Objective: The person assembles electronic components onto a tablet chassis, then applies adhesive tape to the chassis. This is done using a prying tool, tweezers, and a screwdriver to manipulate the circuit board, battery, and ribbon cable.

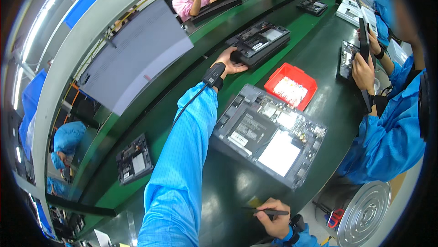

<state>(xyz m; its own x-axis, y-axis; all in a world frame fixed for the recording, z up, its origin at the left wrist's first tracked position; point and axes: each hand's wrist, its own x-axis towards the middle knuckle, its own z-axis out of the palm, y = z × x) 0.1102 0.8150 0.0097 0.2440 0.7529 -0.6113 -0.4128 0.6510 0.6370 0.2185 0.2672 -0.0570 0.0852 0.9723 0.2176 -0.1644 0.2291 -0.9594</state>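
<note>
My left arm in a blue sleeve reaches far forward. My left hand (pixel 229 63) grips the near left corner of an opened black electronic device (pixel 260 44) on the green line, thumb and fingers around its edge. In front of me lies a larger-looking opened device (pixel 248 130), its battery, circuit board and a white panel exposed. Close to the bottom edge, my right hand (pixel 274 217) is closed on thin black tweezers (pixel 273 212), tip pointing left. Neither hand touches the nearer device.
A red bin (pixel 312 85) of small white parts stands behind the nearer device. Another opened device (pixel 134 159) sits at left on the line, one more (pixel 312 6) farther off. At right a co-worker in blue (pixel 388 133) handles a device, beside a round metal stool (pixel 365 212).
</note>
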